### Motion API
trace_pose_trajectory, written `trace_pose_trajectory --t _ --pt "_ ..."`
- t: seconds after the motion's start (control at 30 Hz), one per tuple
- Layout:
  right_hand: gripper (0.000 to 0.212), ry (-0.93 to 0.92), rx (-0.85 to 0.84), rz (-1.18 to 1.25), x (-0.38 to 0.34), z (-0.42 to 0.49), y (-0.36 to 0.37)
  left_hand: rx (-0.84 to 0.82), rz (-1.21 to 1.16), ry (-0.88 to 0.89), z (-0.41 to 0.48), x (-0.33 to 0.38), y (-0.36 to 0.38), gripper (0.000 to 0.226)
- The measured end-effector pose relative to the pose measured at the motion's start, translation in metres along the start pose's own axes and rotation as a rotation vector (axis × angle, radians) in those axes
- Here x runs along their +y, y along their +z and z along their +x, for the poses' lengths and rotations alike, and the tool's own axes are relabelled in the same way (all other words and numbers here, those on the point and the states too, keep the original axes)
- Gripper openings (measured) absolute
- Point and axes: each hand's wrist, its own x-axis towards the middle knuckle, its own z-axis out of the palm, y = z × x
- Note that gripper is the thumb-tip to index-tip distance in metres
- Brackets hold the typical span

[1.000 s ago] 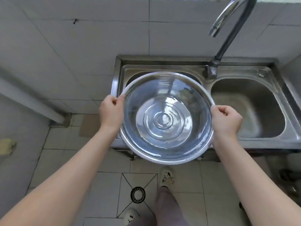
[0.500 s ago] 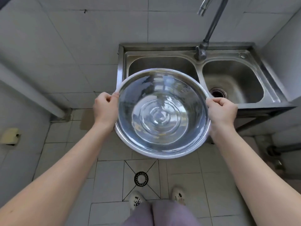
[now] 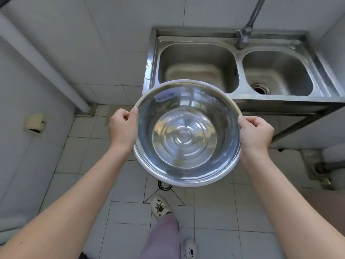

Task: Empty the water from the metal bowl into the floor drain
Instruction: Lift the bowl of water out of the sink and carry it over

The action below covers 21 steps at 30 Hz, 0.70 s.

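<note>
**Bowl held over the drain, pour not yet begun**

The left hand [image 3: 122, 128] and the right hand [image 3: 256, 133] each grip the rim of the metal bowl [image 3: 183, 182] on opposite sides. The thumbs lie over the lip and the fingers curl underneath, so the bowl hangs between the two hands. It sits roughly level, open side up. The water [image 3: 184, 139] in it is clear enough for the ringed bottom to show through. No spill is visible.

The bowl is round and has no long axis. The line that matters is the one from hand to hand, which runs left to right and would act as the hinge for any tilt.

The floor drain [image 3: 164, 185] shows only as a dark slotted arc under the bowl's near rim, a little left of the bowl's centre. The rest of it is hidden behind the bowl. It therefore lies below the hands and on the person's side of them, nearer the left hand than the right.

The pour probably has to go over the near rim, left of the middle. Lowering the bowl first would likely help, because a shoe [image 3: 160, 207] stands just beside the drain on the tiled floor [image 3: 130, 212] and could get splashed.

Beyond the bowl are a steel double sink [image 3: 280, 99] with its faucet [image 3: 246, 34], and a white pipe [image 3: 43, 58] slants down the left wall.
</note>
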Motion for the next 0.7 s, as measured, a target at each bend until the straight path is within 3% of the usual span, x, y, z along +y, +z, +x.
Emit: trace_pose_trajectory --t 0.4,0.57,0.7 --pt "0.008 -0.009 -0.092 -0.042 0.079 -0.068 -0.061 0.041 0.051 -0.049 -0.114 -0.071 -0.029 0.039" --pt "0.025 -0.013 -0.094 -0.126 0.129 -0.091 -0.067 0.034 0.099 -0.053 -0.145 -0.114 -0.033 0.040" --pt "0.023 -0.032 -0.076 -0.205 0.177 -0.104 -0.063 0.009 0.136 -0.042 -0.153 -0.157 -0.028 0.041"
